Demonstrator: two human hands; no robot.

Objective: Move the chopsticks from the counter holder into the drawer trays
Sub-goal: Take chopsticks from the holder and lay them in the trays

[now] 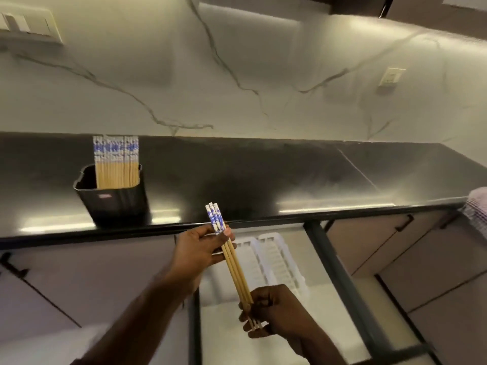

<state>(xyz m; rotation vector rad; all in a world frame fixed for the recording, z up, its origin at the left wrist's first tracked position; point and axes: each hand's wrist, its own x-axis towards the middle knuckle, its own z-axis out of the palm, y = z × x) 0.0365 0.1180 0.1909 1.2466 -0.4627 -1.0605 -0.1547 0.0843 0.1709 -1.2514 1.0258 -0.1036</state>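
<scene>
A small bundle of wooden chopsticks [233, 264] with blue-and-white patterned tops is held in both hands above the open drawer. My left hand [196, 252] grips the bundle near its patterned tops. My right hand [274, 310] pinches it near the thin tips. A black holder [116, 204] stands on the dark counter at the left, with several more chopsticks [116, 162] upright in it. White ribbed trays [274, 255] lie in the drawer, below and behind the held bundle.
The dark counter [263, 175] runs across the view, with a marble wall behind it. The open drawer has a dark frame [340, 272] on its right side. Closed cabinet fronts with black handles [403, 223] lie to the right. A pale cloth [478, 209] shows at the right edge.
</scene>
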